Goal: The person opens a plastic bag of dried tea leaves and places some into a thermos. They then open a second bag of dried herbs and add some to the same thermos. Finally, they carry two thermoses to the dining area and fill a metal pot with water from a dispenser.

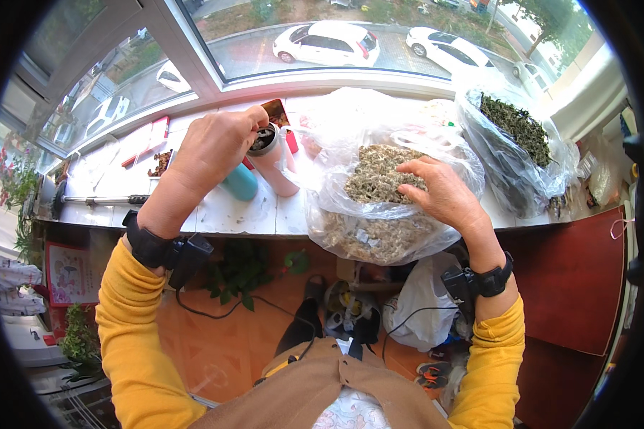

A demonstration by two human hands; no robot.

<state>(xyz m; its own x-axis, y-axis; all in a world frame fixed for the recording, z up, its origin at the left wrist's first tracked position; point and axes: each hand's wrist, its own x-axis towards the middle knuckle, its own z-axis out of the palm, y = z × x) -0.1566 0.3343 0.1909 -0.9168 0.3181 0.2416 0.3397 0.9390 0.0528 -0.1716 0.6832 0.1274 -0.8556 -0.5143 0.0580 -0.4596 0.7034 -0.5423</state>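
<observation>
My left hand is over the mouth of a pink tumbler, its fingertips pinched close together at the metal rim. Whether anything is held between them is hidden. Dark bits with some paler ones show inside the tumbler. A teal cup, partly covered by my left wrist, stands beside it. My right hand rests at the near right of an open clear plastic bag, thumb and fingers apart. Its fingertips touch the loose, pale greenish-brown dried plant material in the bag.
Another clear bag holds darker dried leaves at right. Behind the tumbler sits a red box with brown dried pieces. A metal pole lies at left on the white tiled sill. Cables hang from both wrist straps.
</observation>
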